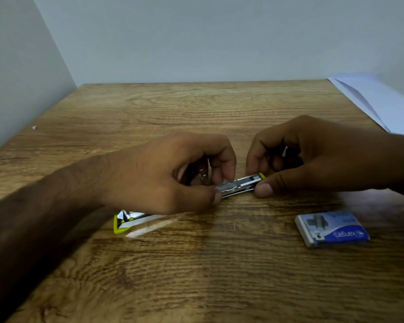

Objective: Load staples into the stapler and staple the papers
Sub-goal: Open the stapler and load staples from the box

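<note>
The table [196, 264] is brown with dark wood grain. The stapler [240, 183] is silver with yellow-green trim. The box [331, 229] is blue and white. Far right, the papers [380, 103] are white.

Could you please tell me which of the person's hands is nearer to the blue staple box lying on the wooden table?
Right. The right hand is just above the blue staple box in the picture, while the left hand sits farther across, beyond the stapler's metal channel.

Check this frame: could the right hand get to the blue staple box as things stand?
Probably yes: the staple box lies uncovered on the table just below the right hand, but that hand is pinching the stapler.
</note>
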The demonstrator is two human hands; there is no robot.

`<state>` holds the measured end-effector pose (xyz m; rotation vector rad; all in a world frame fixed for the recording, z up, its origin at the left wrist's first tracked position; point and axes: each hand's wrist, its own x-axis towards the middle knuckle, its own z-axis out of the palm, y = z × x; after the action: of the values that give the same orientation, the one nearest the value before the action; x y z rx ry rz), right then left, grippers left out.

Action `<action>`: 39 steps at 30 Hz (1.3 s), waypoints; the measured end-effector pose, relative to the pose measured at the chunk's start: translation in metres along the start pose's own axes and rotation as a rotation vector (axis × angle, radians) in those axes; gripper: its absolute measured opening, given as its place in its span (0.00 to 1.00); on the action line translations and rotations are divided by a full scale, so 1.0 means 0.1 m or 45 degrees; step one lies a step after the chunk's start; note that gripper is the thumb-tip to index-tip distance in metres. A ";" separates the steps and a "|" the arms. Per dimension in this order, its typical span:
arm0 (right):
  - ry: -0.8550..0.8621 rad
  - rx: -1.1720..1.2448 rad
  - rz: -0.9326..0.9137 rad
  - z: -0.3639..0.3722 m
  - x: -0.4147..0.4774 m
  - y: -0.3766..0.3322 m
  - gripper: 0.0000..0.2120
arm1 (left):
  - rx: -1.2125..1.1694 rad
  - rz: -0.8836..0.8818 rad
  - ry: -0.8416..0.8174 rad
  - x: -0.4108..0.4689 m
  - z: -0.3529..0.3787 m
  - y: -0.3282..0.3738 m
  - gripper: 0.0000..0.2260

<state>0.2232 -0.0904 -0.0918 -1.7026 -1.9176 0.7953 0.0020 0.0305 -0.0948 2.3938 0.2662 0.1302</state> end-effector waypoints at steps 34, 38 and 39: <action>0.843 -0.306 -0.397 0.00 0.03 -0.06 0.08 | -0.312 -0.114 0.400 0.13 0.20 0.00 0.06; 0.837 -0.182 -0.327 0.02 0.03 -0.08 0.08 | -0.174 -0.091 0.520 0.12 0.22 0.00 0.08; 0.841 -0.139 -0.318 0.02 0.03 -0.10 0.08 | -0.146 -0.085 0.543 0.12 0.22 0.00 0.08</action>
<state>0.2140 -0.0880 -0.0871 -1.4885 -1.6629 0.0146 0.0178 0.0187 -0.1107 2.2201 0.5204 0.6112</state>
